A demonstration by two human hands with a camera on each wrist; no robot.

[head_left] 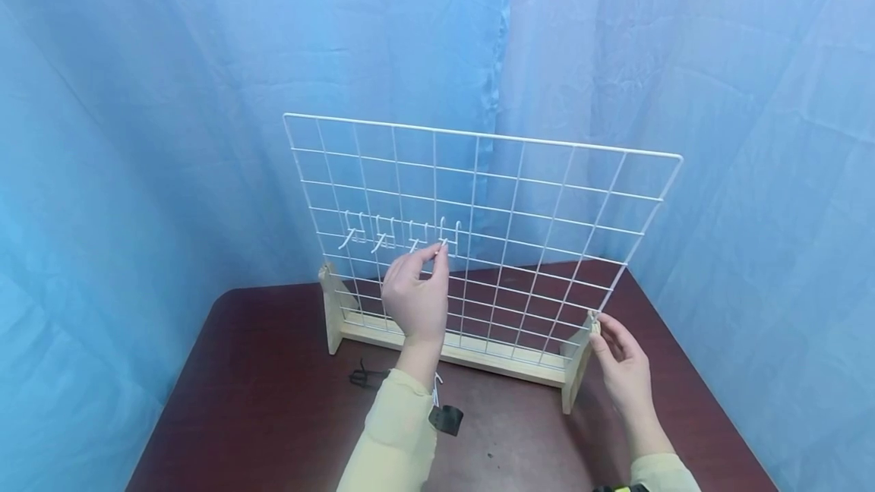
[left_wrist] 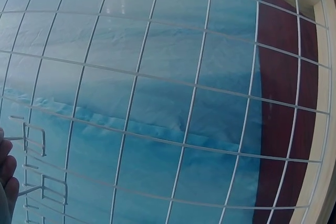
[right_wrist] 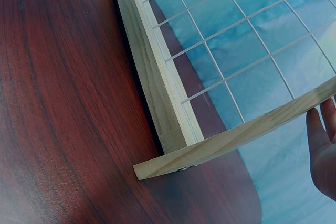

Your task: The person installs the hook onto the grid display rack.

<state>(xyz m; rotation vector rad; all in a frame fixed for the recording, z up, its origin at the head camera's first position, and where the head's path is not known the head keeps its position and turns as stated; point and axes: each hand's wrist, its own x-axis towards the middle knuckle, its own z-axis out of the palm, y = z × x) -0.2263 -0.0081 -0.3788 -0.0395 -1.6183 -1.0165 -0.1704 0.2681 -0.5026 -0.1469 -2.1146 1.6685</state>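
A white wire grid panel (head_left: pixel 509 230) stands upright in a wooden stand (head_left: pixel 478 359) on the table. My left hand (head_left: pixel 417 294) pinches the stem of a white wire hook (head_left: pixel 449 238) on the panel, between thumb and index finger. To its left hang more white hooks, one (head_left: pixel 352 236) farthest left, another (head_left: pixel 384 240) beside it, and a third (head_left: pixel 415 238) partly behind my hand. In the left wrist view, my fingertips (left_wrist: pixel 7 174) show at the edge near a hook (left_wrist: pixel 52 190). My right hand (head_left: pixel 625 367) grips the top of the stand's right end piece (head_left: pixel 577 370).
The dark red table (head_left: pixel 266 386) carries the stand. Loose white hooks (head_left: pixel 437 386) lie in front of it, partly behind my left wrist. Black gear (head_left: pixel 446 420) sits at that wrist. Blue curtains (head_left: pixel 205 97) surround the table's back and sides.
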